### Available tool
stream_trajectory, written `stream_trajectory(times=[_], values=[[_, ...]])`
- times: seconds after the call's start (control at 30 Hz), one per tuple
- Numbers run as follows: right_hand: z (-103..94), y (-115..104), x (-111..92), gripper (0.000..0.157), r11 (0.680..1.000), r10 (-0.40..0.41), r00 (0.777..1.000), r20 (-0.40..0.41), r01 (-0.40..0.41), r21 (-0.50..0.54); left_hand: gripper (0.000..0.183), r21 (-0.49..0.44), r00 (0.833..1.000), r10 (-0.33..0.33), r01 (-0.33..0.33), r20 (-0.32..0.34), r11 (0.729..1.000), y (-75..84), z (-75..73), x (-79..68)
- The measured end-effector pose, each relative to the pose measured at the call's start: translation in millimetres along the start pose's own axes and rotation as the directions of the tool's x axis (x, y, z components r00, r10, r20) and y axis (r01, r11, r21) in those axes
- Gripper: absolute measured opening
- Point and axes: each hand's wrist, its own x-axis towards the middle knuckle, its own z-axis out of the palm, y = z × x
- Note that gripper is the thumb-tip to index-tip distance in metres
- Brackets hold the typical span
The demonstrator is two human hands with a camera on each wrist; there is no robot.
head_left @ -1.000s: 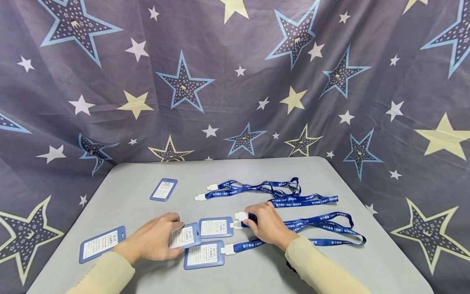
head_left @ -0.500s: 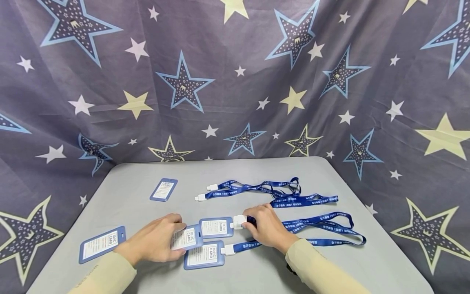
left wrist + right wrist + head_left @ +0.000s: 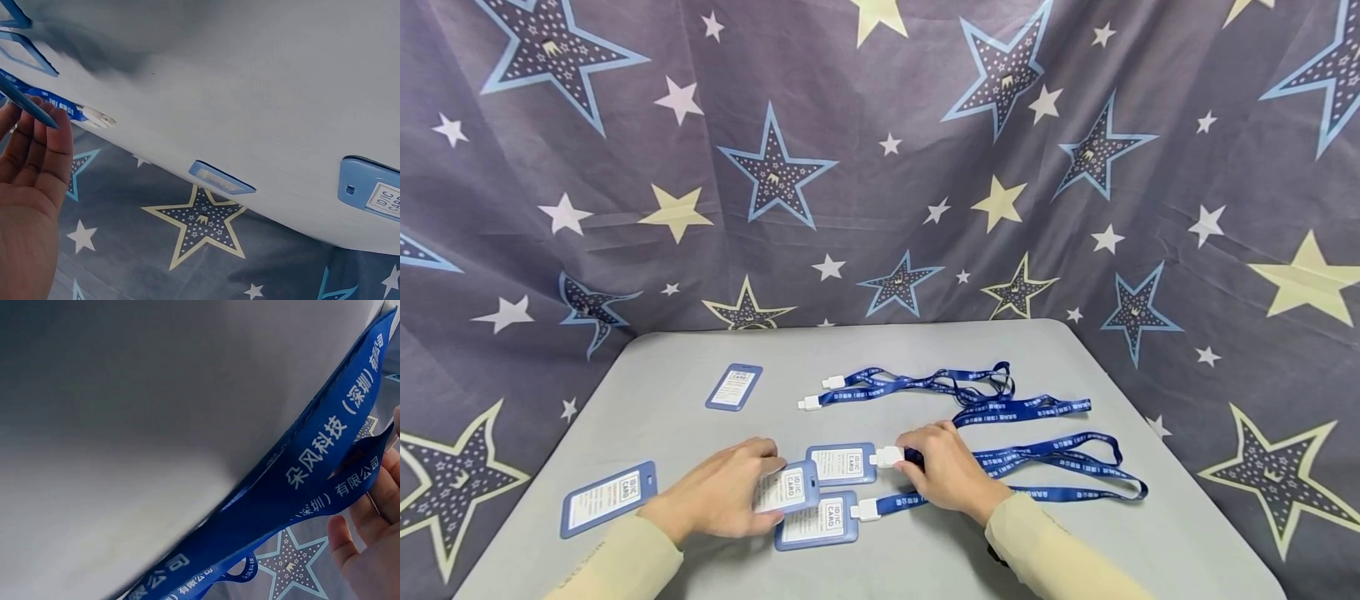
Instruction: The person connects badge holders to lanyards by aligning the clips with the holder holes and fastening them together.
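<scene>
My left hand [image 3: 724, 492] pinches a blue-framed ID card holder [image 3: 792, 486] between thumb and fingers, slightly above the table and overlapping two others. In the left wrist view its thin edge [image 3: 39, 111] shows against the fingertips. My right hand [image 3: 951, 468] grips a blue lanyard [image 3: 325, 447] just behind a white clip [image 3: 889, 457]. That clip lies right against the slot end of the upper card holder [image 3: 838, 464]; whether one clip or two are stacked there I cannot tell. Below, another card holder [image 3: 817, 523] is joined to a lanyard by its white clip [image 3: 868, 510].
Single card holders lie at the left [image 3: 608, 498] and far left back [image 3: 734, 387] of the grey table [image 3: 865, 575]. Two clipped lanyards [image 3: 917, 384] stretch across the back, and lanyard loops [image 3: 1075, 467] spread to the right. A star-patterned curtain [image 3: 880, 208] hangs behind.
The card holder in my left hand has shifted slightly right and toward me. The white clip at my right fingertips has come down; two clips showed there earlier, now one.
</scene>
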Motion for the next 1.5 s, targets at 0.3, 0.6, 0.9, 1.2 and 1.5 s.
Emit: stream_trajectory(times=[0.3,0.6,0.9,1.2,1.5], values=[[-0.9,-1.8,-3.1,0.016,1.0,-0.004,1.0,0.009,0.004,0.013,0.059,-0.009,1.0,0.002,-0.002,0.014,1.0,5.0,-1.3,2.0],[-0.8,-4.0,-4.9,0.018,1.0,-0.012,0.999,0.041,0.012,0.005,0.06,-0.021,1.0,0.017,-0.017,0.005,1.0,10.0,-1.1,4.4],[-2.5,-5.7,-5.5,0.02,1.0,-0.022,0.998,0.052,0.022,0.0,0.061,-0.018,1.0,0.021,-0.021,0.006,1.0,14.2,-0.1,9.0],[-2.3,-6.6,-6.9,0.025,0.999,-0.045,0.998,0.044,0.045,-0.016,0.059,-0.032,0.999,0.032,-0.031,0.01,0.999,15.1,2.0,12.0],[-2.7,-9.6,-8.7,0.019,0.998,-0.065,0.997,0.05,0.065,-0.006,0.059,-0.03,0.999,0.054,-0.054,0.002,0.998,16.7,2.4,14.4]])
